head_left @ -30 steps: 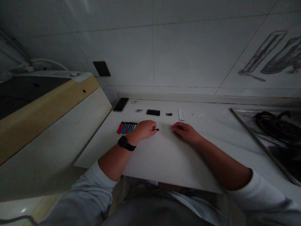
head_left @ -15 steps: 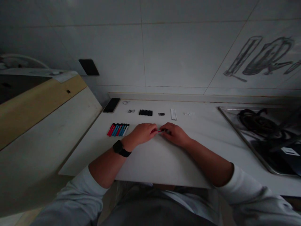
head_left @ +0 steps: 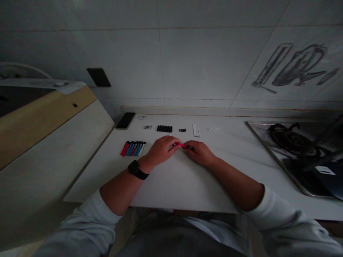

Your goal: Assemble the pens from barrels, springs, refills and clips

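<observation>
Between my two hands, above the white counter, is a small red pen barrel (head_left: 181, 145) with a dark part at its right end. My left hand (head_left: 163, 148), with a black watch on its wrist, pinches the red end. My right hand (head_left: 200, 151) is closed around the dark end, and its fingers hide most of that part. To the left of my left hand lies a row of several red, blue and white pen barrels (head_left: 133, 148) with black ends. Beyond the hands are short black tubes (head_left: 164, 128), small dark pieces (head_left: 182, 130) and thin white sticks (head_left: 196, 130).
Small metallic pieces (head_left: 148, 127) and tiny clear pieces (head_left: 213, 129) lie along the back of the counter (head_left: 177, 185). A phone (head_left: 125, 120) rests at the back left, near a thin ring (head_left: 142, 117). A gas stove (head_left: 284, 160) is at the right; a pale panel (head_left: 66, 142) stands left.
The red barrel now shows between my fingers, where only a thin, light-coloured piece was visible before. My left fingers have lifted and shifted slightly. The whole view has moved a little.
</observation>
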A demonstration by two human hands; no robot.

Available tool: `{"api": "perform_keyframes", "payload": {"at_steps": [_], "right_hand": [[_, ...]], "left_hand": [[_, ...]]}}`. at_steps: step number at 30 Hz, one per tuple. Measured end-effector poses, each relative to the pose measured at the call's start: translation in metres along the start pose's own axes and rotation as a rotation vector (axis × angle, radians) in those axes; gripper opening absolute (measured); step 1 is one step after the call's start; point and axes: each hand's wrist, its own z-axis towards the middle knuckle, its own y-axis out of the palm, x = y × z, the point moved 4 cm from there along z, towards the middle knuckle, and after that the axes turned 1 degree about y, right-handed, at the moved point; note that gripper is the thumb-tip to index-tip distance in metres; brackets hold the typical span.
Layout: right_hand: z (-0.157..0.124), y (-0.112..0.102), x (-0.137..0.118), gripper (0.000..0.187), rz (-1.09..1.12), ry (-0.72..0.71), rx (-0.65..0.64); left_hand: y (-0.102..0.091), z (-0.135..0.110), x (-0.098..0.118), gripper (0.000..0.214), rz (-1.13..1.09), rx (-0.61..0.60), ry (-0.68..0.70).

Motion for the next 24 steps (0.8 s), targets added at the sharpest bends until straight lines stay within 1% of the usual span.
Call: {"api": "perform_keyframes", "payload": {"at_steps": [3, 5, 9, 13, 17, 20, 24], "right_hand": [[-0.0001, -0.0018, 0.0029, 0.018, -0.019, 0.05, -0.011], [-0.0006, -0.0027, 0.0043, 0.017, -0.011, 0.077, -0.015], [-0.0011, -0.0013, 0.0031, 0.018, 0.054, 0.065, -0.045], [-0.0005, 0.0, 0.0012, 0.016, -0.021, -0.007, -0.053], [-0.0001, 0.0, 0.0034, 0.017, -0.048, -0.028, -0.042], [-0.0003, -0.0001, 0.0037, 0.018, -0.045, -0.04, -0.042], [-0.0013, -0.0009, -0.0003, 0.019, -0.024, -0.046, -0.054]], "left_hand": [[-0.0035, -0.0005, -0.0028, 0.014, 0.024, 0.041, -0.034], [-0.0045, -0.0004, -0.0042, 0.016, 0.046, 0.027, -0.071], [-0.0024, 0.0006, -0.0034, 0.014, 0.091, -0.079, -0.104], [0.0005, 0.001, -0.0039, 0.016, 0.159, -0.143, -0.138], [0.0034, -0.0002, -0.0076, 0.017, 0.26, -0.228, -0.173], [0.0009, -0.0005, -0.0085, 0.017, 0.246, -0.198, -0.189], [-0.0029, 0.0004, -0.0067, 0.017, 0.128, -0.138, -0.223]]}}
